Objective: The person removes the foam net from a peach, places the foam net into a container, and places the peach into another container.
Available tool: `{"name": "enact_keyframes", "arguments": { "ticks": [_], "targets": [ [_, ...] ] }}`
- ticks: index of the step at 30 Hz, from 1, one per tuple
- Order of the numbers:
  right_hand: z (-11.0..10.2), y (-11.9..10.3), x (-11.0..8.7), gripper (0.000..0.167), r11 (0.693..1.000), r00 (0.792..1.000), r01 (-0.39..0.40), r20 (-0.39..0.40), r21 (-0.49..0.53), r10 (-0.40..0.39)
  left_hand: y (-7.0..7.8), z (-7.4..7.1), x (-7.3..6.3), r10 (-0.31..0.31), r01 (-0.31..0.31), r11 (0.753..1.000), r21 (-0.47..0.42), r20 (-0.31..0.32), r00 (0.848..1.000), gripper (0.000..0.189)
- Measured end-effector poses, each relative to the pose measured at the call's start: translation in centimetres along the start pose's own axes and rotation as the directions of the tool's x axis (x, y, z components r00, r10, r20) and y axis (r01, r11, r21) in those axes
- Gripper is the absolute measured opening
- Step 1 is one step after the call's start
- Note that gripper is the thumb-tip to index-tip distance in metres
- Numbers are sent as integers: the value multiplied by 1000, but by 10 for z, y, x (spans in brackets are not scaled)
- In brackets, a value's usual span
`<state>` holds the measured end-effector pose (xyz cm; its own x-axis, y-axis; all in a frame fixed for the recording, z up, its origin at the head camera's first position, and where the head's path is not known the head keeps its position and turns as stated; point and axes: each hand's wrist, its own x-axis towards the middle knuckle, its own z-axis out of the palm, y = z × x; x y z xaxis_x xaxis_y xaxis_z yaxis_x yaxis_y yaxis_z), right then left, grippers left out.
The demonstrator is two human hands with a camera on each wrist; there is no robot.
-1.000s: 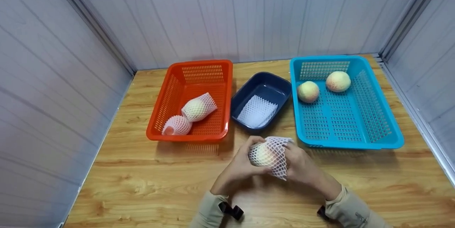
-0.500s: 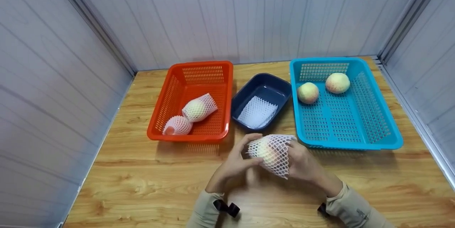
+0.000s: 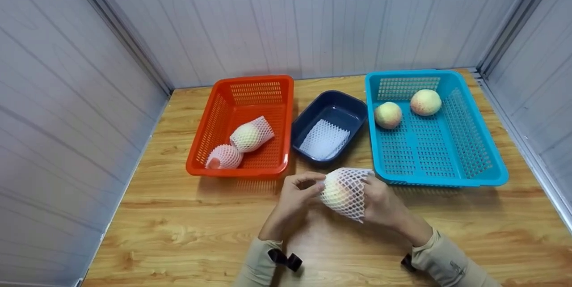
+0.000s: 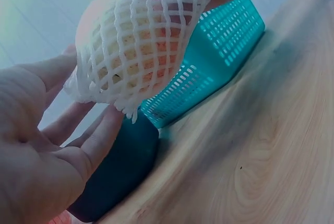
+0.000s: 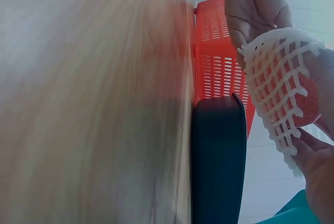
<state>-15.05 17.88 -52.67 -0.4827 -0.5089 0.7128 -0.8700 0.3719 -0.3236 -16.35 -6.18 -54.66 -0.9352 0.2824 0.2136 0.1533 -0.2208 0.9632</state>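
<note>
A peach [image 4: 146, 51] sits inside a white foam fruit net [image 3: 348, 191], held up over the table in front of me. With its thumb and fingers, my left hand [image 3: 292, 197] pinches the net's gathered left edge. My right hand [image 3: 385, 204] grips the wider, open end on the other side, some fingers reaching inside toward the fruit. The right wrist view shows reddish peach skin [image 5: 309, 101] through that opening, next to the right hand's fingers. Part of the right hand is hidden behind the net in the head view.
An orange basket [image 3: 286, 144] at left holds two netted peaches [image 3: 248, 137]. Between the baskets, a dark blue tray [image 3: 344, 112] contains flat foam nets [image 3: 325, 139]. The blue basket [image 3: 440, 153] at right has two bare peaches [image 3: 388, 115]. Wall panels [image 3: 330, 18] enclose the wooden table [image 3: 178, 224].
My left hand has gone from cupping the netted peach to pinching the net's left edge. The netted peach has shifted slightly right; the right hand keeps its grip.
</note>
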Motion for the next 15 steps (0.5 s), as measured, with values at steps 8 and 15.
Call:
{"name": "enact_keyframes", "arguments": {
  "ticks": [8, 15],
  "targets": [
    [-2, 2, -1, 45, 999, 998, 47, -31, 23, -47, 3, 9, -4, -249, 240, 940, -244, -8, 968, 41],
    [-1, 2, -3, 48, 995, 995, 95, -20, -14, -96, 9, 19, -3, -337, 275, 919, -282, -206, 918, 13]
  ]
}}
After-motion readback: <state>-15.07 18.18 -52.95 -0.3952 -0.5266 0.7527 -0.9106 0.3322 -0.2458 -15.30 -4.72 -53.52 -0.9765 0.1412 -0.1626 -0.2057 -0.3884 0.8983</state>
